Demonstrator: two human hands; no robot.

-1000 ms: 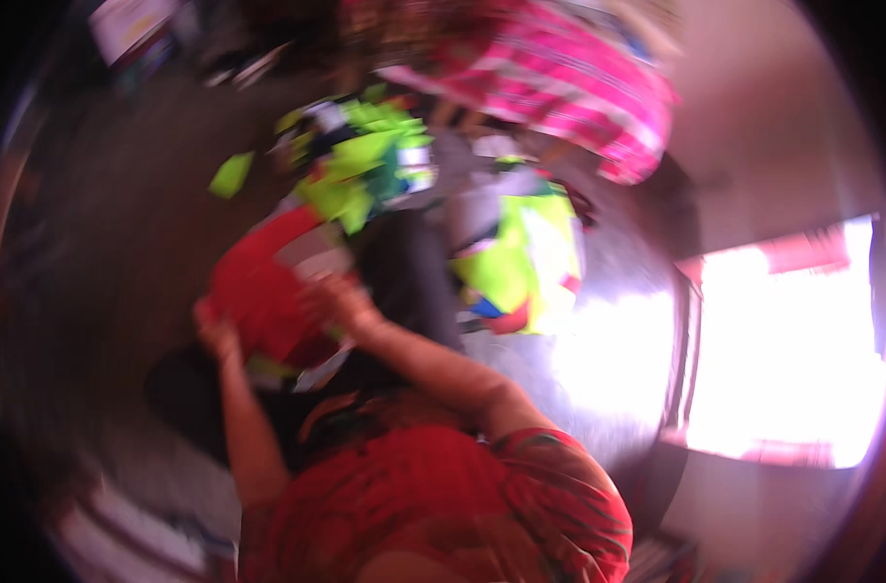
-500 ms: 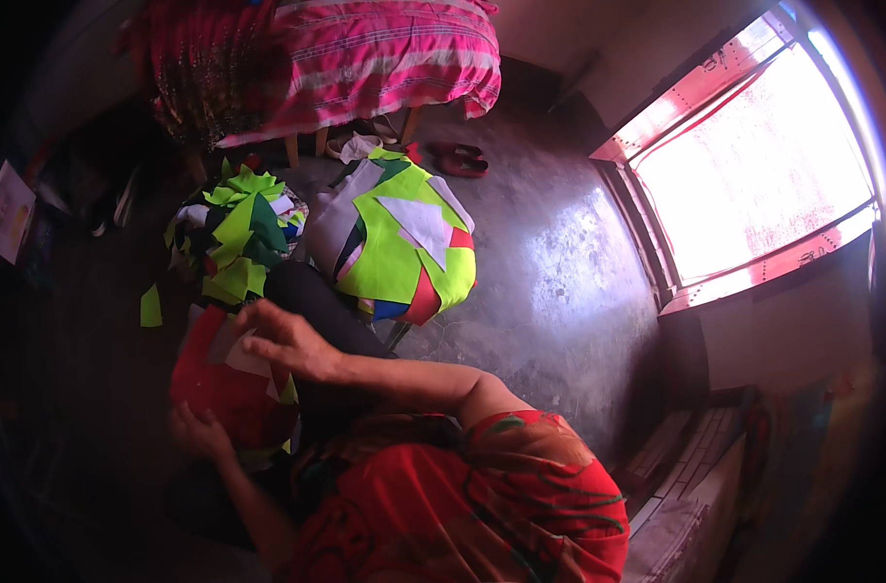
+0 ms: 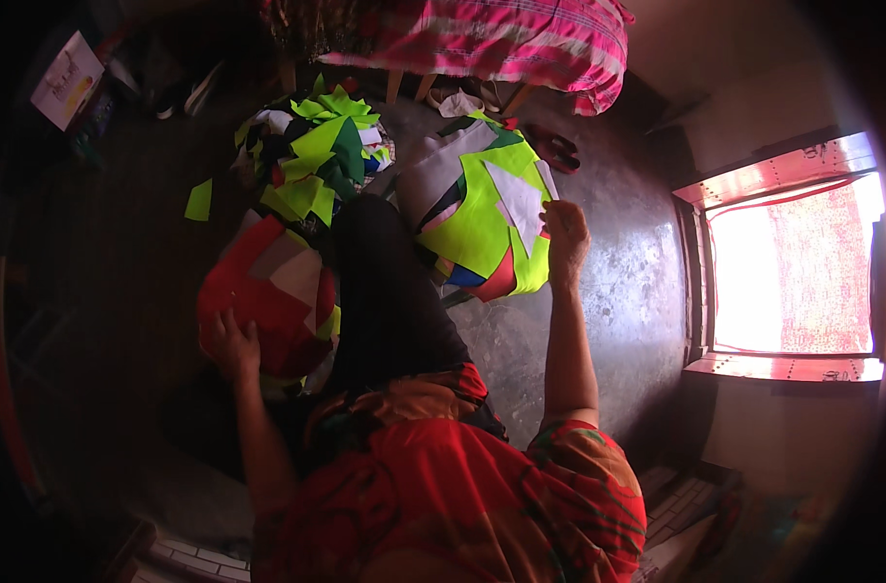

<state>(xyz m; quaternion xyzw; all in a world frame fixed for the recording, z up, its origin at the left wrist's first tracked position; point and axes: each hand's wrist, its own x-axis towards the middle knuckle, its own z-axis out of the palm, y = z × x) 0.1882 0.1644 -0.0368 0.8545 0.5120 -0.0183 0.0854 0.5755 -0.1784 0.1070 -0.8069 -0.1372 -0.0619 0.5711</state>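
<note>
My left hand (image 3: pixel 234 345) lies with fingers spread on a red cloth piece (image 3: pixel 234 287), part of a low heap beside my left knee. Pale grey pieces (image 3: pixel 295 280) rest on that heap. On the right, my right hand (image 3: pixel 566 243) reaches the edge of a large rounded pile of cut cloth. Its fingers are pinched together at the lower end of a narrow pale grey cloth piece (image 3: pixel 547 178). Neon yellow-green cloth (image 3: pixel 477 233) covers much of this pile, with a pale triangular piece (image 3: pixel 517 202) on top.
A third heap of green, white and dark scraps (image 3: pixel 317 146) lies at far left, with a loose yellow-green scrap (image 3: pixel 199 200) on the floor. Beyond stands a bed with a pink striped cover (image 3: pixel 501 44). Dark red sandals (image 3: pixel 552 148) lie beside the large pile. A bright window (image 3: pixel 791 267) is at right.
My right hand has moved from above the red heap across to the large pile's right edge. My left hand stays on the red cloth. The view has turned, shifting the scene.
</note>
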